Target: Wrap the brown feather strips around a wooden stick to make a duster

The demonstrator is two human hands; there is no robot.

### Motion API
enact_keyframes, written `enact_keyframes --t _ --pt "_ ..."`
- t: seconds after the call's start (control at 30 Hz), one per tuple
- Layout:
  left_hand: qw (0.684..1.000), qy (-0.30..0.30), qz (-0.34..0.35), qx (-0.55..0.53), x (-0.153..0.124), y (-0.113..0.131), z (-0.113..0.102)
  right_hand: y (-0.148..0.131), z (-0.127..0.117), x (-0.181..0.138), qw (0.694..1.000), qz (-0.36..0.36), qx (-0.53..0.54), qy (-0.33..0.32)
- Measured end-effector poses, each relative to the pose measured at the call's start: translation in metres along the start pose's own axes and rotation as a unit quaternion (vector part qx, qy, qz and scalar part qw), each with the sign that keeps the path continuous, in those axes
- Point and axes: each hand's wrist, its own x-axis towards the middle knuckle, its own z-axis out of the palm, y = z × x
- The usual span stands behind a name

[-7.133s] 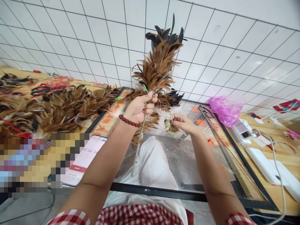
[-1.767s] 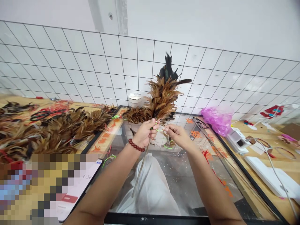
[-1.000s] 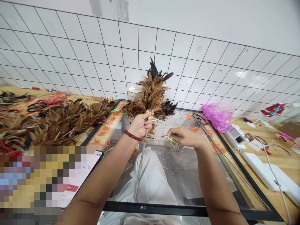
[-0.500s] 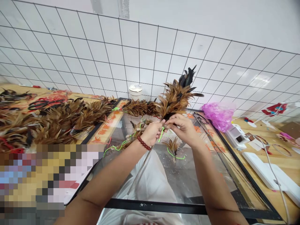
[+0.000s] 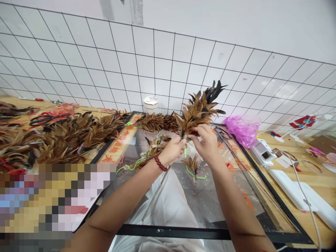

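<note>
A feather duster [image 5: 198,110] with brown and black feathers leans up and to the right over the glass-topped table. My left hand [image 5: 174,149], with a red bead bracelet on its wrist, is closed round the duster's thin stick [image 5: 156,196] just under the feathers. The stick's lower end points down towards my lap. A short bright green string [image 5: 185,151] hangs beside the left fingers. My right hand [image 5: 206,142] is at the base of the feathers with bent fingers pinched together; what is between them is too small to make out.
A small feather bunch [image 5: 193,164] with green string lies on the glass. Feather dusters [image 5: 78,136] are heaped at the left, near black scissors [image 5: 39,119]. Glasses [image 5: 223,133], a pink plastic bag [image 5: 243,131] and white devices [image 5: 264,154] are at the right. A white cup [image 5: 150,105] stands behind.
My right hand has drawn slightly right and away from the left hand. The duster's feathered top has tipped a little right and lower; my left hand still grips its stick.
</note>
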Motion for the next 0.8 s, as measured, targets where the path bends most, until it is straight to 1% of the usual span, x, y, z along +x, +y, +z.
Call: enact_keyframes --t 0.07,0.1,0.13,0.17,0.23,0.27,0.3,0.33,0.37,0.4,0.43,0.5,0.53,0.57,0.63,0.7,0.73,0.8 --pt "0.999 0.030 0.012 -0.003 0.001 0.002 -0.001 0.008 0.004 0.002 0.991 0.079 0.066 0.089" --pt "0.999 0.040 0.019 -0.009 0.002 0.003 -0.001 0.012 0.006 0.003 0.979 0.125 0.121 0.106" --pt "0.998 0.047 0.027 -0.015 0.002 0.004 -0.002 0.015 0.009 0.003 0.963 0.169 0.191 0.089" --pt "0.998 0.051 0.035 -0.021 0.003 0.006 -0.004 0.018 0.011 0.003 0.940 0.204 0.269 0.042" --pt "0.997 0.048 0.047 -0.028 0.003 0.009 -0.007 0.018 0.015 0.001 0.876 0.244 0.403 -0.098" --pt "0.997 0.045 0.053 -0.028 0.004 0.010 -0.008 0.017 0.017 0.000 0.846 0.253 0.440 -0.164" --pt "0.997 0.044 0.058 -0.025 0.004 0.011 -0.010 0.014 0.018 -0.001 0.825 0.257 0.454 -0.218" --pt "0.997 0.043 0.063 -0.019 0.005 0.012 -0.012 0.010 0.019 -0.002 0.817 0.260 0.450 -0.248" --pt "0.997 0.045 0.068 -0.010 0.006 0.012 -0.014 0.007 0.019 -0.003 0.825 0.262 0.430 -0.256" --pt "0.996 0.049 0.075 0.004 0.007 0.012 -0.015 0.003 0.019 -0.003 0.845 0.258 0.396 -0.249" --pt "0.994 0.059 0.084 0.025 0.008 0.011 -0.017 -0.002 0.018 -0.003 0.876 0.243 0.348 -0.229" --pt "0.984 0.088 0.121 0.093 0.010 0.009 -0.018 -0.013 0.014 -0.004 0.942 0.184 0.219 -0.175" --pt "0.973 0.105 0.148 0.141 0.010 0.008 -0.018 -0.020 0.011 -0.004 0.966 0.146 0.150 -0.150" --pt "0.956 0.124 0.179 0.194 0.010 0.007 -0.017 -0.027 0.009 -0.005 0.981 0.111 0.088 -0.130" --pt "0.915 0.154 0.232 0.293 0.007 0.006 -0.014 -0.040 0.004 -0.007 0.994 0.062 0.015 -0.093" --pt "0.883 0.170 0.259 0.354 0.002 0.004 -0.009 -0.051 0.002 -0.009 0.997 0.045 0.002 -0.057" --pt "0.875 0.171 0.267 0.367 -0.001 0.003 -0.007 -0.055 0.001 -0.010 0.998 0.042 0.000 -0.039" --pt "0.872 0.152 0.285 0.367 -0.006 -0.002 -0.002 -0.060 0.001 -0.011 0.999 0.032 -0.025 -0.007"
